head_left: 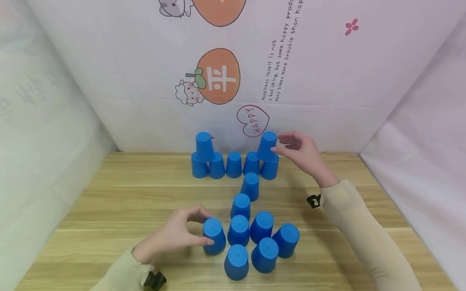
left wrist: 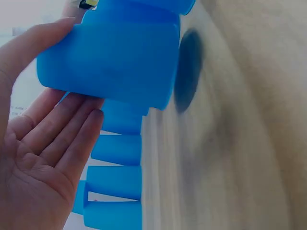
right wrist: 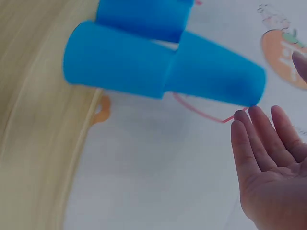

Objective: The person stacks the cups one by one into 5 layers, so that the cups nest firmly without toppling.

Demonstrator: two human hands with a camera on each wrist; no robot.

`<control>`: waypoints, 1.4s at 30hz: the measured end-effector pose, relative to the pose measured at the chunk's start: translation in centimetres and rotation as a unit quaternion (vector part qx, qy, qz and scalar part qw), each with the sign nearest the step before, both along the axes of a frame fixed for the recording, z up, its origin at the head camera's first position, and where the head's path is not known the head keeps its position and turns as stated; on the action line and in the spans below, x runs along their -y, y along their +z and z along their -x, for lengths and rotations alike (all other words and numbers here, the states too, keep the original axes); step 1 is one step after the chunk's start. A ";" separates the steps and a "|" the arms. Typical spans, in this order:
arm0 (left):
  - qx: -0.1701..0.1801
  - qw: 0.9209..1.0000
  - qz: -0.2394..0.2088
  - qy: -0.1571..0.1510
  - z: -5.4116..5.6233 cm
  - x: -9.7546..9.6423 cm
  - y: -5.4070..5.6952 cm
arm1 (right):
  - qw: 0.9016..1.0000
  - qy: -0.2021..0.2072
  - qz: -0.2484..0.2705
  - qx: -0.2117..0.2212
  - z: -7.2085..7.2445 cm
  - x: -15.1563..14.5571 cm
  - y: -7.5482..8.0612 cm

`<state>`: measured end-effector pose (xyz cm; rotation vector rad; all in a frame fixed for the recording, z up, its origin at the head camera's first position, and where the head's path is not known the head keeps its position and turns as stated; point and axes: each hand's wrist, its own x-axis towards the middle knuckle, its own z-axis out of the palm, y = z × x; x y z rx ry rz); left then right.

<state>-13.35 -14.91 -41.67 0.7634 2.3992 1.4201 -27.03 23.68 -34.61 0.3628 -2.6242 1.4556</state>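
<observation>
In the head view my left hand (head_left: pixel 174 230) grips an upside-down blue plastic cup (head_left: pixel 214 238) between thumb and fingers. The left wrist view shows this cup (left wrist: pixel 110 62) just off the wood, its dark shadow beside the rim. At the back, my right hand (head_left: pixel 298 149) is beside an upper blue cup (head_left: pixel 267 146), which stands across two cups of the back row. Its fingers (right wrist: pixel 242 143) are nearly straight in the right wrist view, fingertips right at the small end of that upper cup (right wrist: pixel 218 72), with the thumb held away.
Another raised cup (head_left: pixel 205 146) stands at the left of the back row (head_left: pixel 234 165). Single cups (head_left: pixel 250 187) run forward from the row to a loose cluster (head_left: pixel 265 255) near the front. A white printed cloth (head_left: pixel 313 72) rises behind the wooden table (head_left: pixel 138 190).
</observation>
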 end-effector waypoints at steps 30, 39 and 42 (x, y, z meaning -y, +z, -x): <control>-0.203 0.967 -0.106 0.108 6.0 -1.4 6.0 | 0.974 0.211 -0.073 0.039 -2.5 4.0 -4.4; -0.219 0.953 -0.048 0.205 10.9 -2.8 10.9 | 0.974 0.210 -0.080 0.021 -2.2 4.3 -4.5; -0.221 0.950 -0.038 0.219 12.5 -3.1 12.2 | 0.974 0.207 -0.087 0.029 -2.2 4.4 -4.4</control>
